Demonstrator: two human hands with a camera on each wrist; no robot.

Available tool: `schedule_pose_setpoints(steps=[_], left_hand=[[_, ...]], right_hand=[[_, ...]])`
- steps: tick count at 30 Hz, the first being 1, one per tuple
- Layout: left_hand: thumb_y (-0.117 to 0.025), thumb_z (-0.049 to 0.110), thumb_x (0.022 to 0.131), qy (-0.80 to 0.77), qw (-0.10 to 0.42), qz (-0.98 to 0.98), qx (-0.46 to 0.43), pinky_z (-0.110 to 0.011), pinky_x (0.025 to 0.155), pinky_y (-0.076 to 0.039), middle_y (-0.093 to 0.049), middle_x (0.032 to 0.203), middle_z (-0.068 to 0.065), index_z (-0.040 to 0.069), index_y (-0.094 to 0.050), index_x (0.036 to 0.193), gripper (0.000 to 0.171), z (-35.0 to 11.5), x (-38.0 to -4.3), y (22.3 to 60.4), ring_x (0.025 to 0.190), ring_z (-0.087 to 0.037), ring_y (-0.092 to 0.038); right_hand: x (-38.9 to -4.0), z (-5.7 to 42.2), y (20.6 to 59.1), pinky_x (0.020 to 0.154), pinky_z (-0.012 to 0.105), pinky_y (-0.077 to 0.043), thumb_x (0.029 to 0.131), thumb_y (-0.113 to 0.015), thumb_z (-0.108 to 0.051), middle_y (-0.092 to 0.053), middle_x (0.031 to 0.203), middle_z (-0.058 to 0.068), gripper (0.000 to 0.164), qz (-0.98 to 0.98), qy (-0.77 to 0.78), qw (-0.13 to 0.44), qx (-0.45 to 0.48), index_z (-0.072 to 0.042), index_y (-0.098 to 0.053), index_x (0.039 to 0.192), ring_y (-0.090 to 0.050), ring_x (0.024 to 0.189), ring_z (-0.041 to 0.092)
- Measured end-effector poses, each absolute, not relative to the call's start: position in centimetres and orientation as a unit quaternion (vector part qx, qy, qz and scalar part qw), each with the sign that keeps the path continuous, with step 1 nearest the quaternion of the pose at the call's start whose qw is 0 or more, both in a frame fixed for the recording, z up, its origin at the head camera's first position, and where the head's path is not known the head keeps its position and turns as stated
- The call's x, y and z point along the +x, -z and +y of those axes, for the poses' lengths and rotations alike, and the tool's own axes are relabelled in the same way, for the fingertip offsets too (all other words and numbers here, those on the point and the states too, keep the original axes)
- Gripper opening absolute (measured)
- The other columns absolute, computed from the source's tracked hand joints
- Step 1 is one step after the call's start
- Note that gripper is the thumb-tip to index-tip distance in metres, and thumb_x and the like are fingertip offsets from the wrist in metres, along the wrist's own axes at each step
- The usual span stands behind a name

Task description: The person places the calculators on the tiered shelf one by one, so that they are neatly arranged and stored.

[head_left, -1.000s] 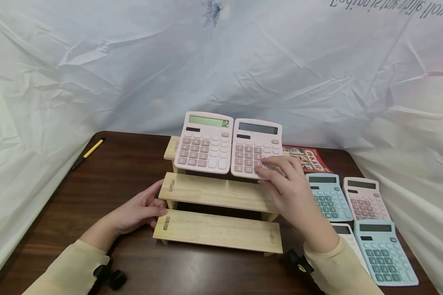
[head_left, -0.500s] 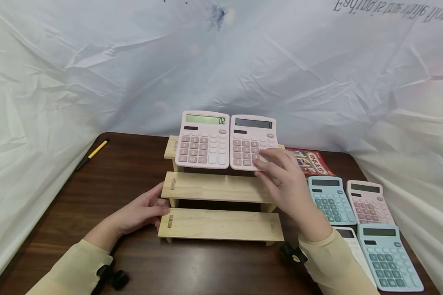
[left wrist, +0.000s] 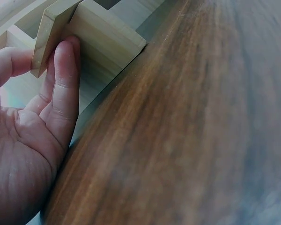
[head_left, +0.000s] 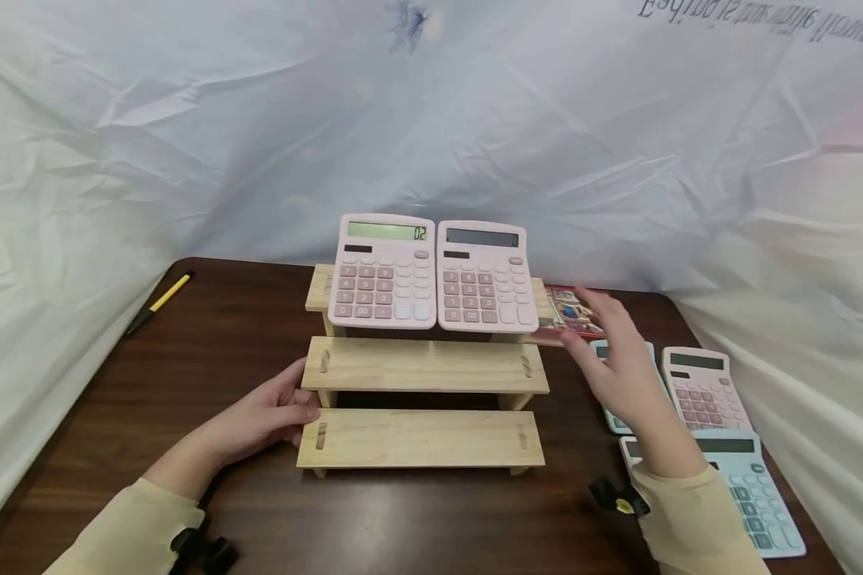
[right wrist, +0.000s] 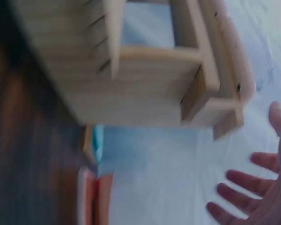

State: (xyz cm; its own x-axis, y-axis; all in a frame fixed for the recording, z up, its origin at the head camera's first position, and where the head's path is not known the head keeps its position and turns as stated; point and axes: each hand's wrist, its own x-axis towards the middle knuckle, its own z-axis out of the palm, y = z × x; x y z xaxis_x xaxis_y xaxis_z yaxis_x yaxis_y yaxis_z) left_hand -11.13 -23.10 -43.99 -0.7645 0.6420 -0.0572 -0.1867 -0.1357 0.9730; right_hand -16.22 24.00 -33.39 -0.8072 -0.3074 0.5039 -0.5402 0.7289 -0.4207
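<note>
A three-tier wooden stand (head_left: 424,365) sits on the dark table. My left hand (head_left: 259,417) pinches the left end of its lowest board, thumb on top and fingers beneath, as the left wrist view confirms on the same stand (left wrist: 105,44). Two pink calculators lean side by side on the top tier: the left calculator (head_left: 374,259) reads 02, the right calculator (head_left: 485,279) shows a single digit. My right hand (head_left: 622,367) hovers to the right of the stand, fingers spread and holding nothing. In the right wrist view, that hand (right wrist: 260,187) is apart from the stand (right wrist: 131,93).
On the right lie a pink calculator (head_left: 705,391), a blue calculator (head_left: 751,495), and another blue and a white one partly hidden by my right arm. A red illustrated item (head_left: 571,311) lies behind the stand. A yellow-black pen (head_left: 160,303) rests left; a pale curtain (head_left: 259,120) hangs behind.
My right hand has let go of the right pink calculator and moved right, its fingers spreading. My left hand stays on the stand.
</note>
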Motion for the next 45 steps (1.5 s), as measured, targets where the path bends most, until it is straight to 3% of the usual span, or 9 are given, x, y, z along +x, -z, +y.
schedule_pose_setpoints(steps=[6, 9, 11, 16, 25, 33, 38, 42, 45], left_hand=[[-0.047, -0.003, 0.099, -0.739, 0.292, 0.575, 0.196, -0.063, 0.067, -0.052, -0.056, 0.120, -0.034, 0.018, -0.006, 0.152, 0.070, -23.2, -11.2, 43.8, 0.097, -0.049, -0.061], [-0.048, -0.002, 0.099, -0.735, 0.298, 0.578, 0.194, -0.063, 0.068, -0.052, -0.056, 0.120, -0.034, 0.017, -0.006, 0.152, 0.071, -23.1, -11.3, 43.7, 0.097, -0.048, -0.062], [-0.050, 0.000, 0.099, -0.731, 0.299, 0.583, 0.191, -0.063, 0.068, -0.052, -0.057, 0.119, -0.033, 0.017, -0.006, 0.152, 0.071, -23.0, -11.4, 43.6, 0.096, -0.048, -0.062], [-0.050, -0.001, 0.098, -0.730, 0.294, 0.585, 0.195, -0.061, 0.065, -0.053, -0.057, 0.117, -0.034, 0.017, -0.006, 0.152, 0.071, -23.1, -11.4, 43.4, 0.092, -0.047, -0.063], [-0.049, 0.001, 0.099, -0.729, 0.293, 0.587, 0.197, -0.062, 0.066, -0.052, -0.057, 0.118, -0.034, 0.018, -0.004, 0.152, 0.071, -23.4, -11.5, 43.3, 0.094, -0.047, -0.063], [-0.051, 0.002, 0.099, -0.727, 0.294, 0.590, 0.193, -0.062, 0.066, -0.053, -0.056, 0.119, -0.033, 0.020, -0.007, 0.152, 0.072, -23.3, -11.8, 43.4, 0.094, -0.047, -0.063], [-0.051, 0.002, 0.099, -0.727, 0.302, 0.588, 0.187, -0.061, 0.068, -0.053, -0.056, 0.121, -0.033, 0.022, -0.005, 0.153, 0.073, -23.3, -11.6, 43.7, 0.096, -0.047, -0.062], [-0.051, 0.003, 0.099, -0.729, 0.299, 0.589, 0.182, -0.060, 0.068, -0.053, -0.056, 0.121, -0.032, 0.022, -0.005, 0.153, 0.074, -23.2, -11.5, 43.8, 0.096, -0.046, -0.062], [-0.052, 0.004, 0.099, -0.727, 0.302, 0.590, 0.179, -0.059, 0.068, -0.054, -0.057, 0.120, -0.032, 0.021, -0.005, 0.153, 0.074, -23.0, -11.4, 43.8, 0.096, -0.045, -0.063]], right_hand=[[-15.4, 27.5, 35.5, 0.088, 0.063, -0.041, 0.093, -0.064, -0.030, -0.052, 0.127, 0.022, 0.052, -0.964, -0.168, 0.160, 0.133, -0.004, -0.052, 0.136, -0.049, 0.115, 0.043], [-14.9, 29.5, 36.3, 0.088, 0.068, -0.038, 0.093, -0.064, -0.032, -0.045, 0.129, 0.033, 0.062, -0.984, -0.115, 0.105, 0.085, 0.005, -0.045, 0.139, -0.044, 0.114, 0.052], [-14.5, 30.8, 36.7, 0.087, 0.071, -0.036, 0.092, -0.062, -0.042, -0.038, 0.130, 0.040, 0.074, -0.994, -0.080, 0.044, 0.051, 0.009, -0.039, 0.140, -0.040, 0.114, 0.059], [-13.9, 32.8, 37.4, 0.084, 0.073, -0.037, 0.088, -0.056, -0.062, -0.033, 0.132, 0.046, 0.092, -0.996, -0.026, -0.082, 0.033, 0.011, -0.037, 0.140, -0.037, 0.113, 0.064], [-13.8, 32.2, 37.3, 0.069, 0.069, -0.043, 0.077, -0.069, -0.065, -0.036, 0.130, 0.044, 0.096, -0.993, 0.000, -0.095, 0.075, -0.007, -0.037, 0.148, -0.040, 0.107, 0.063], [-14.0, 31.3, 38.0, 0.075, 0.068, -0.043, 0.079, -0.068, -0.063, -0.041, 0.126, 0.039, 0.090, -0.994, -0.016, -0.051, 0.098, -0.012, -0.041, 0.147, -0.042, 0.109, 0.058], [-14.4, 31.0, 38.5, 0.080, 0.074, -0.037, 0.079, -0.062, -0.071, -0.022, 0.139, 0.043, 0.110, -0.995, -0.055, -0.065, 0.048, -0.002, -0.020, 0.152, -0.027, 0.119, 0.064], [-15.0, 30.9, 38.6, 0.074, 0.072, -0.042, 0.076, -0.058, -0.077, -0.015, 0.139, 0.048, 0.123, -0.989, -0.067, -0.129, 0.023, 0.002, -0.003, 0.153, -0.036, 0.114, 0.066], [-15.4, 30.8, 38.8, 0.073, 0.069, -0.044, 0.074, -0.057, -0.080, -0.015, 0.137, 0.050, 0.128, -0.984, -0.062, -0.166, 0.012, 0.003, 0.001, 0.152, -0.040, 0.111, 0.066]])
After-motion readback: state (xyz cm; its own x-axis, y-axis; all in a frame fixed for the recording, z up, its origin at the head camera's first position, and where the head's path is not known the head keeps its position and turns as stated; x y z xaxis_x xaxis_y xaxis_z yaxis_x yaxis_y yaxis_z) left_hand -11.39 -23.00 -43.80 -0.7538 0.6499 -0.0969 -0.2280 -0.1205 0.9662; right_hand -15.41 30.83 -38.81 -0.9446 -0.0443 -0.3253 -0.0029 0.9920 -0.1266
